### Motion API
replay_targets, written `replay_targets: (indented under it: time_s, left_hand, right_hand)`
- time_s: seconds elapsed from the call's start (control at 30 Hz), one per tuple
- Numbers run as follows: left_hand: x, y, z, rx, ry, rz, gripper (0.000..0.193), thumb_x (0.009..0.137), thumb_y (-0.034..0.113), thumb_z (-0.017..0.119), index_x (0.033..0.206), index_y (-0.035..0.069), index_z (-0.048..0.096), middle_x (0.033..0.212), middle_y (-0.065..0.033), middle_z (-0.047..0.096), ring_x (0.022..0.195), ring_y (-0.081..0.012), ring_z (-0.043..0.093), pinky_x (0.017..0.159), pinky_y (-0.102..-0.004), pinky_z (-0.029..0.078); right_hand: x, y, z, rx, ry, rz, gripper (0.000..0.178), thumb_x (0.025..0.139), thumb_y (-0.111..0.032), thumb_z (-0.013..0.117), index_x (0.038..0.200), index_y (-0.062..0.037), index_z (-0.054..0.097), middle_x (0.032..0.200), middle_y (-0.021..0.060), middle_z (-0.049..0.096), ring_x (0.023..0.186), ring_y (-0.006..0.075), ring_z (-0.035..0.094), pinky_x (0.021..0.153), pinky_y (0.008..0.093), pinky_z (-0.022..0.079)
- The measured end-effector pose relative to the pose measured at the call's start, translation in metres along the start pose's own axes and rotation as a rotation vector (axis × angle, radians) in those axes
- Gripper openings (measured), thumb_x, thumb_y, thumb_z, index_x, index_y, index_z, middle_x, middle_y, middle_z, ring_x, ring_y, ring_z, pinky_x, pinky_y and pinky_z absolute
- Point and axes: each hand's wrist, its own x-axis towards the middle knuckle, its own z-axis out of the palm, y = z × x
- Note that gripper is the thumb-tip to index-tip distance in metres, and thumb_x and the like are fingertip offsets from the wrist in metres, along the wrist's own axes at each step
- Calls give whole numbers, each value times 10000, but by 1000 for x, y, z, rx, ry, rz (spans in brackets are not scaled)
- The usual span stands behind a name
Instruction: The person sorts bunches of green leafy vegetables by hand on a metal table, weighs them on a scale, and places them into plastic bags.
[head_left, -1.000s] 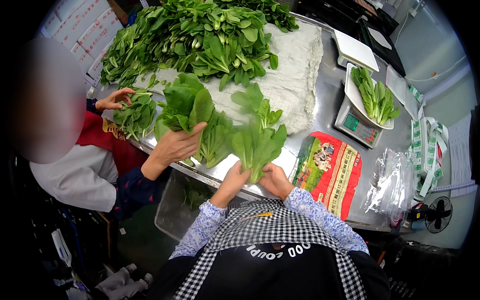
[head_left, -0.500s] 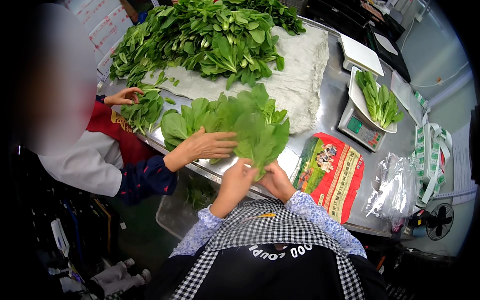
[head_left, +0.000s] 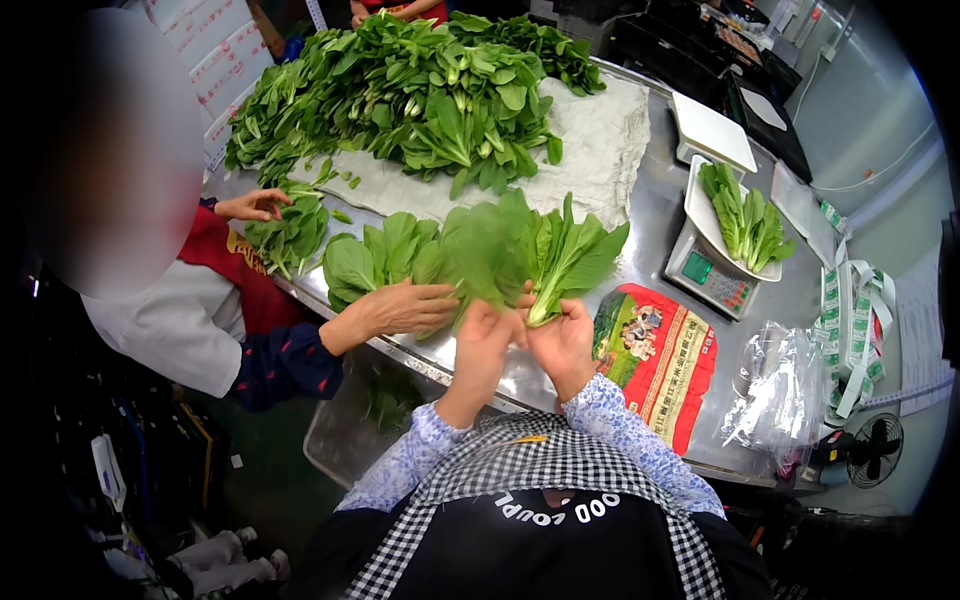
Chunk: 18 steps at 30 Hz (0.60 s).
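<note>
My right hand (head_left: pixel 560 345) grips a head of leafy greens (head_left: pixel 575 260) by its pale stem end, the leaves fanning away from me. Close beside it, my left hand (head_left: pixel 484 340) is closed at the base of a second leafy green (head_left: pixel 487 245), which is smeared by motion. Both are held above the metal table's near edge. To the left, more loose leafy greens (head_left: pixel 360 265) lie on the table, with a co-worker's hand (head_left: pixel 405 308) next to them and touching their near leaves.
A large heap of greens (head_left: pixel 400 95) lies on a pale cloth (head_left: pixel 600 150). At right stand a scale (head_left: pixel 700 270) bearing greens, a second scale (head_left: pixel 712 130), a red printed bag (head_left: pixel 665 360), clear plastic bags (head_left: pixel 780 385) and a small fan (head_left: pixel 875 450). A co-worker's sleeve (head_left: pixel 285 350) reaches in from the left.
My right hand has moved slightly right, and a head of greens now shows separately in it. My left hand still holds a blurred leafy green. The co-worker's near hand has shifted slightly left.
</note>
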Motion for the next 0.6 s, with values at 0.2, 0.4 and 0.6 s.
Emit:
replay_targets:
  time_s: [0.2, 0.4, 0.6]
  left_hand:
    - [-63, 47, -54, -66, 80, -39, 167, 887, -29, 540, 1031, 17, 469, 778, -60, 544, 654, -136, 539, 620, -300, 492]
    - [-138, 61, -197, 2160, 292, -520, 405, 740, 217, 741, 1041, 23, 553, 1041, -211, 582, 900, -361, 624, 726, -460, 516]
    - [-88, 51, -152, 1722, 187, -28, 296, 824, 140, 645, 1088, 27, 569, 1026, -190, 583, 930, -395, 581, 764, -444, 486]
  right_hand:
    - [-2, -28, 2, -74, -238, 54, 482, 795, -171, 437, 1229, 31, 487, 1164, 180, 538, 918, 272, 502, 804, 396, 412]
    - [-25, -60, -7, -485, -57, -23, 510, 803, -179, 387, 1273, 5, 462, 1138, 172, 536, 805, 256, 451, 715, 370, 389]
    - [-31, -137, -7, -954, 66, -500, 449, 824, -109, 388, 1264, -24, 415, 1036, 142, 572, 813, 252, 569, 734, 358, 464]
